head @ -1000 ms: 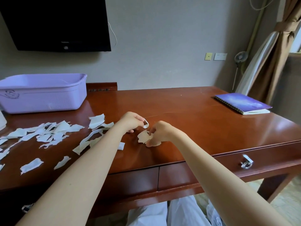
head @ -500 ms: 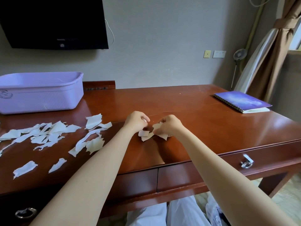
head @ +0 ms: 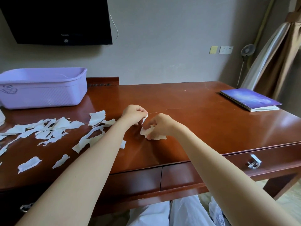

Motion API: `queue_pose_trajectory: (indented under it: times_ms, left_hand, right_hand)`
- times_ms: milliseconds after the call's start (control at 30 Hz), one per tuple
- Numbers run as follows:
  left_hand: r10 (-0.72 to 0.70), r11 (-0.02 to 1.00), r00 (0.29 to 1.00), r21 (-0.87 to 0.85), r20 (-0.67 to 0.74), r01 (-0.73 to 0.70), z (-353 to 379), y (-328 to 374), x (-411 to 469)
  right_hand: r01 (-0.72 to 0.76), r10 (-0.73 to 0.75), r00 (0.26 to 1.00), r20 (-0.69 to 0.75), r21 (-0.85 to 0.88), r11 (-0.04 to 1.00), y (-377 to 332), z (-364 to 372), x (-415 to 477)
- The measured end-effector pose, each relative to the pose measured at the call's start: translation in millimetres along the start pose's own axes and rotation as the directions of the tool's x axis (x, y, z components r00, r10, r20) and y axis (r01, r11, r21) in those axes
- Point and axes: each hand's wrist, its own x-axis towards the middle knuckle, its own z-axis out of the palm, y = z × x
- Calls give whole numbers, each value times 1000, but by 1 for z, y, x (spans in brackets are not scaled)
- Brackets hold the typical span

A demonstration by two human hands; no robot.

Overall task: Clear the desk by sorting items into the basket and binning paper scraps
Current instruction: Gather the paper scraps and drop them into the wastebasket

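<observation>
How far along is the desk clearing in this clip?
Done: nothing clearly; the inside of the basket is mostly hidden. In hand: the right hand grips a bunch of scraps, and the left hand pinches a small scrap. Left: loose scraps cover the left of the desk, the notebook lies at right, and no bin is in view.

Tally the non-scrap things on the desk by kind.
Basket: 1
Notebook: 1
White thing, cut off at the left edge: 1
Total: 3
Uncounted scraps lie on the left; the left hand and right hand hold more.
</observation>
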Motion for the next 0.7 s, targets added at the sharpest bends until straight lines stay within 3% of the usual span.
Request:
queue_pose_trajectory:
  times_ms: [233,400,533,700]
  left_hand:
    - [-102,990,991,-86,85,109,-16,3,2]
    - [-202,973,971,-89,129,214,-13,3,-2]
    - [-167,973,939,-103,299,206,-18,5,-4]
    - [-140,978,927,-96,349,184,-21,5,-6]
  right_hand:
    - [-6,7,1000,-21,9,1000,0,0,6]
    - [-35,37,999,14,-118,992,-11,3,9]
    - [-75,76,997,30,-48,996,-12,2,13]
    - [-139,139,990,-28,5,990,-7,4,18]
